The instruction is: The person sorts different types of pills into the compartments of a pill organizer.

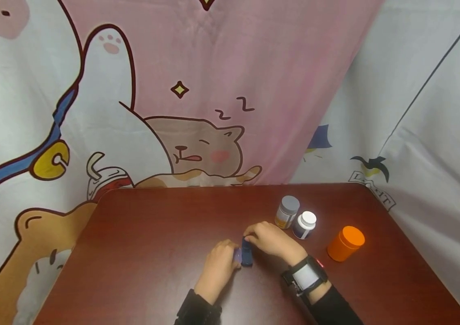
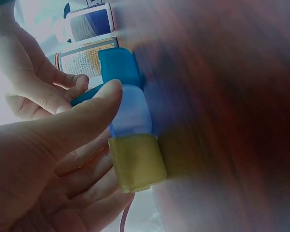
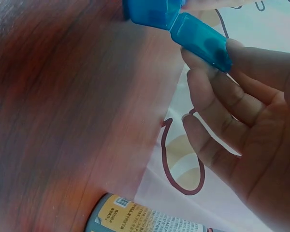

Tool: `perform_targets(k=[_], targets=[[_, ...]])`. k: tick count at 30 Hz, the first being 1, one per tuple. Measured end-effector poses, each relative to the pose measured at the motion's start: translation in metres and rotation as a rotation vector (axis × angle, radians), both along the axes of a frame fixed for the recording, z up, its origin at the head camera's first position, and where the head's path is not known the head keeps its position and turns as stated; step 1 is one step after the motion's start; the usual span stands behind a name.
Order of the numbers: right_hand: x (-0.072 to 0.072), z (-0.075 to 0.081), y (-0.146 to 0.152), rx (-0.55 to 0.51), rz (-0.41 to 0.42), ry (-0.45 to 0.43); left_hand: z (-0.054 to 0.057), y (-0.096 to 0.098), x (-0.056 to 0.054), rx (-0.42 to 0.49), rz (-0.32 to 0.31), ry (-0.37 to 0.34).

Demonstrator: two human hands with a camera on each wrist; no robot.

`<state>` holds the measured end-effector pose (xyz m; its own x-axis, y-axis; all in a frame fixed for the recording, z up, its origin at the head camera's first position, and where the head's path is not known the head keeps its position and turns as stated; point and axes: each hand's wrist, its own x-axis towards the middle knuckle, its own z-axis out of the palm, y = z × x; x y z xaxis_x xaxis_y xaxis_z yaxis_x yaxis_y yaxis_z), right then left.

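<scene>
A small pill organizer [image 2: 131, 111] with yellow, purple and blue compartments stands on the table between the two hands. My left hand [image 1: 217, 262] grips it from the left, the thumb lying across the purple part in the left wrist view. From the other side my right hand [image 1: 271, 239] pinches the end of the blue lid [image 3: 201, 41] between thumb and fingers. That lid is swung open from the blue compartment [image 3: 154, 11]. The inside of the compartment cannot be seen clearly.
Beyond the right hand stand a grey-capped bottle [image 1: 287, 212] and a white-capped bottle [image 1: 304, 225]. An orange bottle [image 1: 345, 243] stands farther right. A small red thing [image 1: 320, 262] shows beside the right wrist. Printed cloth [image 1: 197, 90] hangs behind the dark red table [image 1: 152, 253].
</scene>
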<state>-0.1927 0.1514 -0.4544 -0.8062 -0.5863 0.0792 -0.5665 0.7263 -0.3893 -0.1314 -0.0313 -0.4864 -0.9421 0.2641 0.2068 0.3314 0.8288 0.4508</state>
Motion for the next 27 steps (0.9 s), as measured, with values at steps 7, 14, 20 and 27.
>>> perform_targets(k=[7, 14, 20, 27], targets=[[-0.0008, 0.0006, 0.0002, -0.015, 0.019, 0.001, 0.0019, -0.0002, -0.0003, 0.003, -0.004, -0.029], [-0.0008, -0.0014, -0.0014, -0.001, -0.025, 0.056, 0.0047, -0.0011, -0.0010, -0.019, -0.019, -0.033], [-0.0012, -0.0032, -0.0025, 0.022, -0.062, 0.119, 0.0058, -0.0001, -0.0009, -0.031, -0.030, -0.030], [0.0082, -0.0021, 0.0044, 0.038, -0.044, 0.272, 0.0026, 0.0008, 0.0018, -0.043, -0.015, -0.005]])
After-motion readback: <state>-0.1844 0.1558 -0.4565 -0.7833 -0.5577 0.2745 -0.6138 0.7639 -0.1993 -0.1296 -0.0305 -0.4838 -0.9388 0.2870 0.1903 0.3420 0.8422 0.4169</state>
